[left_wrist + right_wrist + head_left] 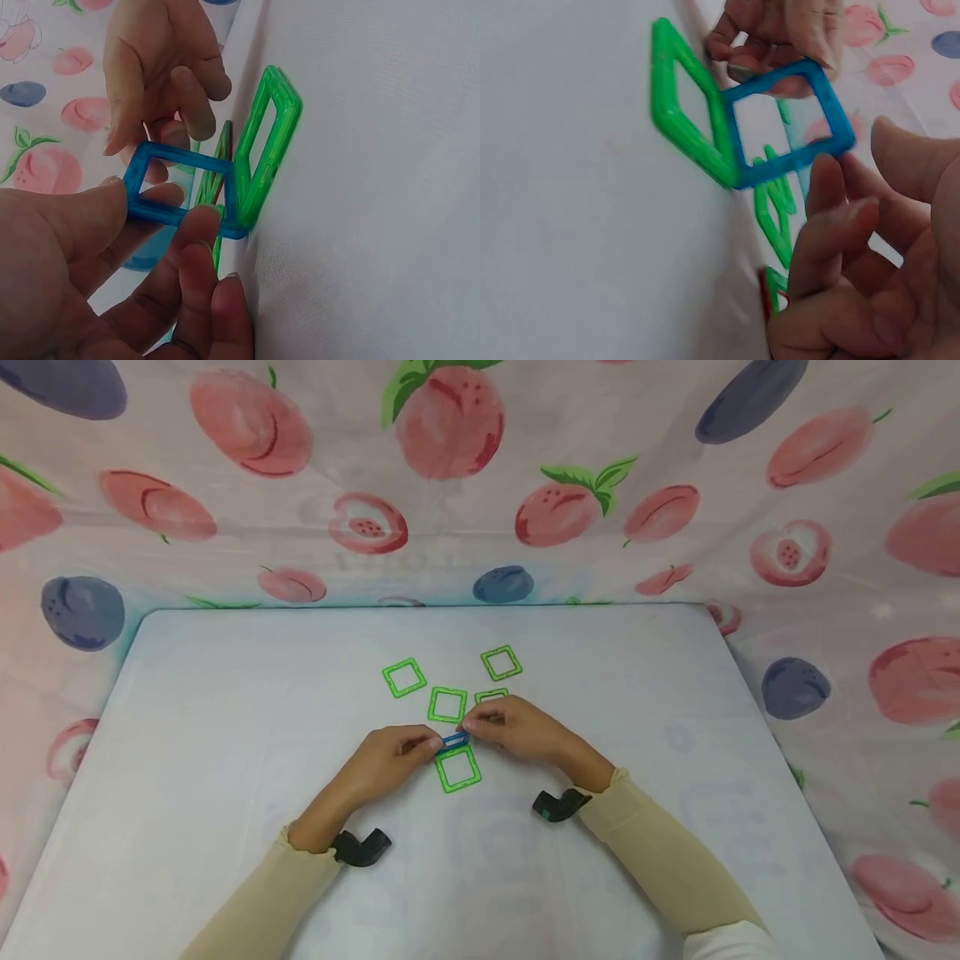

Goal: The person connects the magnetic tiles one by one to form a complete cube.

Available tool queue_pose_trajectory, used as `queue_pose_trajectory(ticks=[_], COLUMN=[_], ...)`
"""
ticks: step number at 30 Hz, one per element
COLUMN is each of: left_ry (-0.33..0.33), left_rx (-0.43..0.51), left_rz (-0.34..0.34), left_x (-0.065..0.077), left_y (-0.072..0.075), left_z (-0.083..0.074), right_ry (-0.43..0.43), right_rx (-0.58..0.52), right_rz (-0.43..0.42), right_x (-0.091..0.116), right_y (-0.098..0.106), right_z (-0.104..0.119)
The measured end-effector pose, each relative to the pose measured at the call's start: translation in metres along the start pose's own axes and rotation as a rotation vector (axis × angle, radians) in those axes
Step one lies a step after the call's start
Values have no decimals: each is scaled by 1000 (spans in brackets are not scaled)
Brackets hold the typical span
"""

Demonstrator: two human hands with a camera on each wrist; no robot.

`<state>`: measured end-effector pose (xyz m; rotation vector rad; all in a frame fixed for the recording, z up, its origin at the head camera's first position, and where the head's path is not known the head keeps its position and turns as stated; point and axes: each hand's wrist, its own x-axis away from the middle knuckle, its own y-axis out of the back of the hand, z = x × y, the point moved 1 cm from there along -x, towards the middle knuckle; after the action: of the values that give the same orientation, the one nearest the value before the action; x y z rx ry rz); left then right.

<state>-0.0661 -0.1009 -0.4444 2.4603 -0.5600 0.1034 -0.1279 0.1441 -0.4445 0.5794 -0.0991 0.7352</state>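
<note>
A blue square magnetic tile [454,747], an open frame, stands up from the edge of a green square tile [464,786] lying on the table. In the left wrist view, my left hand [142,262] pinches the blue tile between thumb and fingers along its outer edge. My right hand [517,727] is at the other side. Its fingertips touch the blue tile's corner in the right wrist view, while the thumb [911,161] stands away from it. Along one edge, the blue tile meets the green tile [662,75].
Beyond the hands lie more green square tiles: one at the left [390,684], one in the middle [450,688], one at the far right [508,676]. Another green tile [491,693] is partly hidden by my right hand. A fruit-printed cloth [450,568] hangs behind the white table [225,710].
</note>
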Motion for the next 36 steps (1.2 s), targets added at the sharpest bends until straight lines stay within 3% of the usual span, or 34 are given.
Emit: queue_pose_trajectory(ticks=[3, 7, 10, 24, 36], left_ry=[5, 7, 4, -16, -15], left_rx=[12, 30, 44, 57, 49], left_rz=[9, 26, 41, 91, 89], left_x=[0, 0, 1, 1, 1], left_y=[1, 2, 3, 4, 4], left_z=[0, -2, -3, 0, 0], right_ry=[-36, -161, -250, -402, -391], right_rx=[39, 72, 61, 67, 115], right_rz=[-109, -269, -336, -390, -415], right_x=[1, 3, 4, -4, -6], right_y=[10, 27, 36, 42, 39], right_z=[-5, -14, -22, -31, -30])
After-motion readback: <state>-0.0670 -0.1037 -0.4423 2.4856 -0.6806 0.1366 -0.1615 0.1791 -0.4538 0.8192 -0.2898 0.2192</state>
